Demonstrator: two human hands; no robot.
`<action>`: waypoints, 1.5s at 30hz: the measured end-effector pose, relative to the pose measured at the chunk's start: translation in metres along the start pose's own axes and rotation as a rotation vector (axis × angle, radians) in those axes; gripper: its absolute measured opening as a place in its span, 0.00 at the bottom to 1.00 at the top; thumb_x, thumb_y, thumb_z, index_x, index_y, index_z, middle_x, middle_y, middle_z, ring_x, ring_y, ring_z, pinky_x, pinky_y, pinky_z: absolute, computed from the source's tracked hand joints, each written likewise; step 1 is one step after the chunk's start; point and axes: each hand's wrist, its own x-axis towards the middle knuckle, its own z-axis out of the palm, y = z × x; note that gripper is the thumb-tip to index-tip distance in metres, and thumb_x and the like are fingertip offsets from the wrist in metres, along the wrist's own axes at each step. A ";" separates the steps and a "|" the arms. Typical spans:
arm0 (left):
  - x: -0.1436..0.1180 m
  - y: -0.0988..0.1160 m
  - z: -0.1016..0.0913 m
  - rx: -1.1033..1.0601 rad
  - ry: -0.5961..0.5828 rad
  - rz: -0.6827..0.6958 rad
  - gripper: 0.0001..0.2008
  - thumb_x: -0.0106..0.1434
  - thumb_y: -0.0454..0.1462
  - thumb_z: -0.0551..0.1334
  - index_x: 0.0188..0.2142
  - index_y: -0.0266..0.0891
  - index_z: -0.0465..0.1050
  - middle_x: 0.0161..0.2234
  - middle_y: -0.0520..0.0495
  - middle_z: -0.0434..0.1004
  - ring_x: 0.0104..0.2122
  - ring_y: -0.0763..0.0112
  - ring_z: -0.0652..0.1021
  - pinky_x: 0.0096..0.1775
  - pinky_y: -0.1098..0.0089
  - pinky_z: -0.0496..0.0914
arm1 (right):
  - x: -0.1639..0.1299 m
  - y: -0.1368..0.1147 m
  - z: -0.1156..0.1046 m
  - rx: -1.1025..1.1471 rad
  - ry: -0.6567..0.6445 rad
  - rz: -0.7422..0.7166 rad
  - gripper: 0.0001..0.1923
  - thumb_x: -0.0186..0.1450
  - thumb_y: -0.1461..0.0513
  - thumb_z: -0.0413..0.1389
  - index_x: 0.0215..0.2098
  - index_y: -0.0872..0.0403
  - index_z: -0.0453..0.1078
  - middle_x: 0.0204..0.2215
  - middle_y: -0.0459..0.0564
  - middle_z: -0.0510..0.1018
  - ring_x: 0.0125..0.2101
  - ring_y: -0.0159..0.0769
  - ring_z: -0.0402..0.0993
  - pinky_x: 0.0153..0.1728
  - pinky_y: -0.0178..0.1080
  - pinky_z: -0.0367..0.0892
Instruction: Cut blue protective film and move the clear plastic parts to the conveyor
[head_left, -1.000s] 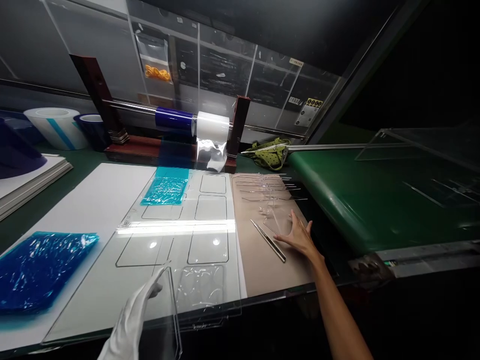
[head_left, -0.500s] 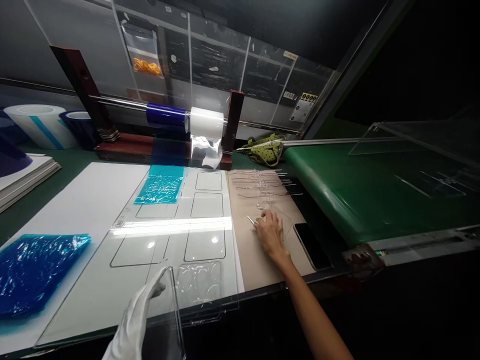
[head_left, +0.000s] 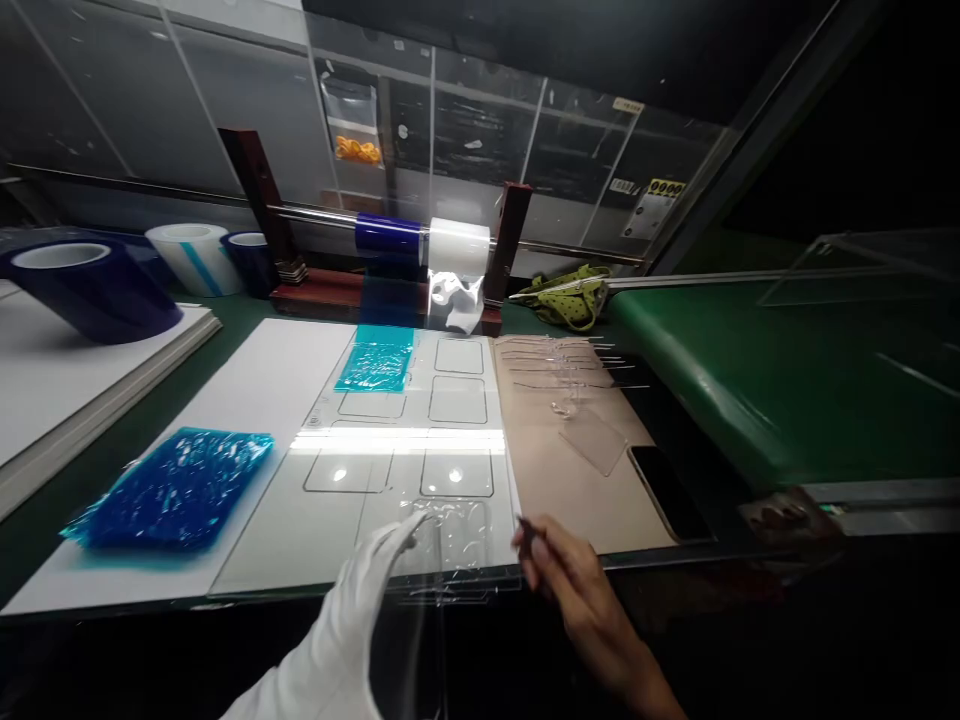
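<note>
My left hand (head_left: 352, 600), in a white glove, grips the edge of a clear flat panel (head_left: 420, 640) at the bench's front edge. My right hand (head_left: 577, 585) is bare and raised in front of the brown board (head_left: 532, 470). Its fingers pinch a small dark tool with a thin tip (head_left: 527, 528), whose exact kind I cannot make out. Behind the panel lies a clear plate (head_left: 405, 470) with rounded rectangles outlined in black. On the brown board rest a thin clear square piece (head_left: 598, 440) and a row of thin rods (head_left: 570, 370).
A phone (head_left: 670, 493) lies on the board's right side. Blue film (head_left: 180, 490) sits at left, turquoise film (head_left: 375, 360) farther back. Behind stands a wooden holder (head_left: 322, 290) with blue and white film rolls (head_left: 459, 245). A green padded surface (head_left: 697, 380) is at right.
My right hand has lifted the small tool off the brown board and come left and nearer, towards the panel. The view has turned left, and my left hand still grips the panel.
</note>
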 end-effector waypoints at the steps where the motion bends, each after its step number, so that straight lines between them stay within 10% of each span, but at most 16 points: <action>1: 0.003 0.002 -0.002 -0.025 -0.033 0.006 0.45 0.55 0.37 0.58 0.66 0.50 0.33 0.52 0.47 0.68 0.51 0.60 0.73 0.53 0.64 0.68 | -0.010 -0.010 0.006 0.136 -0.076 -0.030 0.19 0.73 0.54 0.37 0.39 0.52 0.66 0.24 0.43 0.69 0.24 0.29 0.68 0.27 0.31 0.64; 6: 0.005 0.000 -0.005 -0.108 -0.137 0.020 0.41 0.56 0.35 0.59 0.66 0.51 0.42 0.52 0.47 0.69 0.51 0.60 0.72 0.56 0.63 0.66 | -0.031 -0.033 0.030 0.295 -0.218 -0.096 0.18 0.66 0.47 0.49 0.37 0.51 0.68 0.25 0.45 0.70 0.25 0.31 0.67 0.25 0.32 0.63; 11: -0.010 -0.003 -0.007 -0.187 -0.205 0.072 0.61 0.40 0.50 0.70 0.67 0.45 0.37 0.61 0.39 0.56 0.58 0.47 0.64 0.58 0.56 0.64 | -0.036 -0.043 0.037 0.209 -0.185 0.060 0.29 0.43 0.41 0.66 0.30 0.50 0.62 0.25 0.42 0.66 0.25 0.29 0.61 0.23 0.29 0.61; 29: -0.002 0.006 -0.014 -0.238 -0.288 0.128 0.59 0.40 0.54 0.68 0.66 0.46 0.40 0.62 0.39 0.54 0.59 0.47 0.62 0.58 0.56 0.63 | -0.035 -0.019 0.056 0.268 -0.184 -0.200 0.31 0.51 0.35 0.56 0.26 0.51 0.53 0.19 0.38 0.56 0.18 0.24 0.50 0.16 0.30 0.49; 40: 0.002 0.021 -0.014 -0.117 0.012 0.028 0.54 0.40 0.41 0.67 0.66 0.47 0.44 0.57 0.38 0.57 0.55 0.43 0.63 0.55 0.47 0.61 | -0.049 0.002 0.068 0.381 0.310 -0.350 0.26 0.58 0.39 0.54 0.26 0.49 0.51 0.20 0.38 0.52 0.19 0.27 0.50 0.19 0.33 0.48; 45: 0.000 0.019 -0.004 -0.007 0.141 0.010 0.57 0.39 0.42 0.69 0.66 0.48 0.43 0.57 0.38 0.56 0.54 0.41 0.60 0.54 0.44 0.57 | -0.029 0.031 0.027 0.176 0.367 -0.049 0.14 0.67 0.49 0.48 0.32 0.50 0.59 0.23 0.41 0.61 0.22 0.31 0.61 0.22 0.33 0.60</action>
